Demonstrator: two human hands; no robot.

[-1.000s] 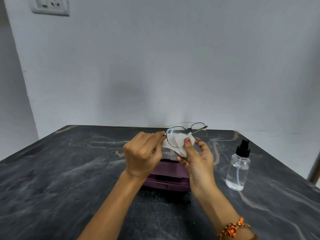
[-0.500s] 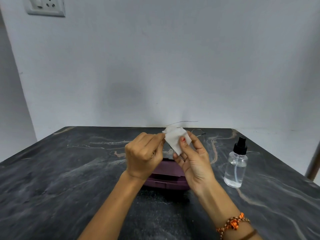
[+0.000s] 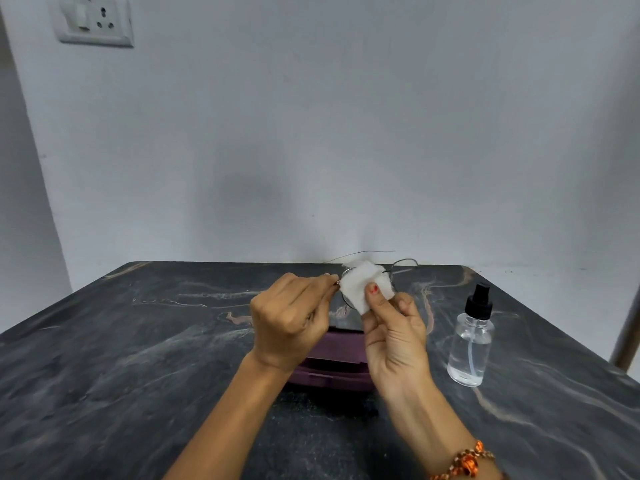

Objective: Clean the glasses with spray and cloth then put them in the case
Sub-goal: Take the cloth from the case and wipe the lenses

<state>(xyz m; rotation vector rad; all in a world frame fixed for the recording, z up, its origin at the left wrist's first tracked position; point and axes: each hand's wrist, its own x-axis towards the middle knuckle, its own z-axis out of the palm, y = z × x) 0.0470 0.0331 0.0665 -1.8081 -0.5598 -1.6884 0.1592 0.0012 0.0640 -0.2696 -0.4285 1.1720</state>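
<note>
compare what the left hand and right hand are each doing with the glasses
The left hand pinches the glasses by the frame's end; the right hand presses a white cloth onto a lens. The left shows its back, the right its palm side. Both are raised above the purple case.

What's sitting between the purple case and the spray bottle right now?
Nothing on the table there: the head view shows bare dark marble between the purple case and the spray bottle. Only the right hand, held above, crosses that stretch.

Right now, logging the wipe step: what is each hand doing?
Left hand: pinches the glasses at the frame's end.
Right hand: pinches the white cloth over a lens.
</note>
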